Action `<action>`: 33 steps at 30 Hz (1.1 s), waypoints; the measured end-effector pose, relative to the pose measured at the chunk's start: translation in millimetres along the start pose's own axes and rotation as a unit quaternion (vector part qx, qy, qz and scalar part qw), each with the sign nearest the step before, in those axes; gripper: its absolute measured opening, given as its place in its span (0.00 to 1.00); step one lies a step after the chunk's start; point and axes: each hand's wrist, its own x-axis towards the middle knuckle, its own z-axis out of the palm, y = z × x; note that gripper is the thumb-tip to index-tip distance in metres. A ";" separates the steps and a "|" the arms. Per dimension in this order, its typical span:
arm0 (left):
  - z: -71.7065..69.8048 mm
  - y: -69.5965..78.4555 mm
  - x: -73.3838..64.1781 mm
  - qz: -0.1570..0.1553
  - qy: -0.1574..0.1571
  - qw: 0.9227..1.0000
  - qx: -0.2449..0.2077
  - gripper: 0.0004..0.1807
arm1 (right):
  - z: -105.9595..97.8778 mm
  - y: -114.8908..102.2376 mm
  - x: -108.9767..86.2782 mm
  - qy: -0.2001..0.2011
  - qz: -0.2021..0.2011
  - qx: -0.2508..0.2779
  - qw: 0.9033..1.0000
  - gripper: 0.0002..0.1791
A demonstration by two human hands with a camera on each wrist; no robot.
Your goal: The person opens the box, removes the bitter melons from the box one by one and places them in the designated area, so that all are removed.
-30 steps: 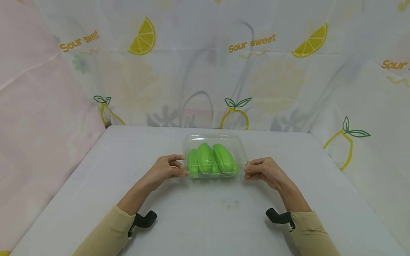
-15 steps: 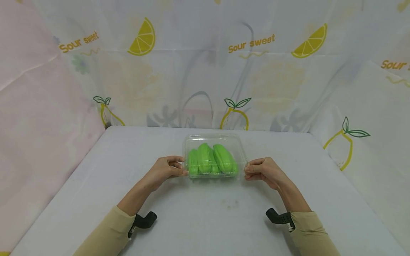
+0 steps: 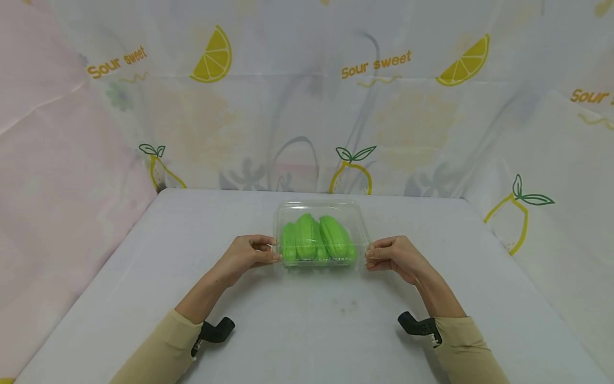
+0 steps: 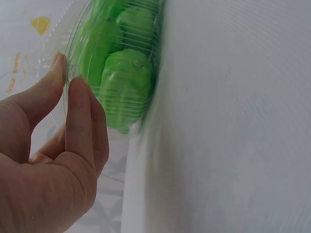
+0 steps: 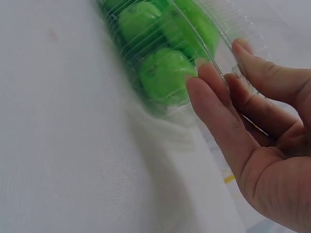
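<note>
Clear plastic box (image 3: 322, 207): on desk (image 3: 307, 336), green vegetables (image 3: 306, 237) inside
Left hand (image 3: 243, 254): nearly closed, pinches its left rim
Right hand (image 3: 397, 258): nearly closed, pinches its right rim

The vegetables (image 3: 307, 237) mid-frame in the head view are bright green; their box (image 3: 358, 221) is clear and colourless, its side finely lined in the wrist views. The tabletop (image 3: 307, 330) is white with faint brownish spots below centre. The whitish backdrop (image 3: 288, 32) bears yellow lemon slices (image 3: 212, 58), orange lettering (image 3: 376, 65) and green-leaved, yellow-outlined lemons (image 3: 352, 176); its left side is pale pink. Sleeves (image 3: 155, 346) at the bottom are beige, the wrist devices (image 3: 218, 329) black.
</note>
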 end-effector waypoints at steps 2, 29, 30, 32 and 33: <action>-0.1 -0.2 -0.1 -0.001 0.002 1.000 -0.002 0.26 | 0.2 -0.4 -0.3 0.002 0.004 -0.002 1.000 0.08; -3.5 0.3 2.2 0.024 -0.039 0.999 -0.009 0.19 | -5.1 -2.0 -0.9 -0.037 0.021 -0.016 0.999 0.10; -3.8 0.0 2.3 0.023 -0.041 0.999 -0.008 0.19 | -5.2 -2.1 -1.0 -0.037 0.021 -0.020 0.999 0.10; -4.5 -0.6 2.3 0.021 -0.044 0.999 -0.005 0.18 | -5.4 -2.3 -1.0 -0.040 0.021 -0.026 0.999 0.11; -4.8 -0.8 2.2 0.019 -0.045 0.999 -0.003 0.18 | -5.3 -2.7 -1.1 -0.041 0.020 -0.030 0.998 0.11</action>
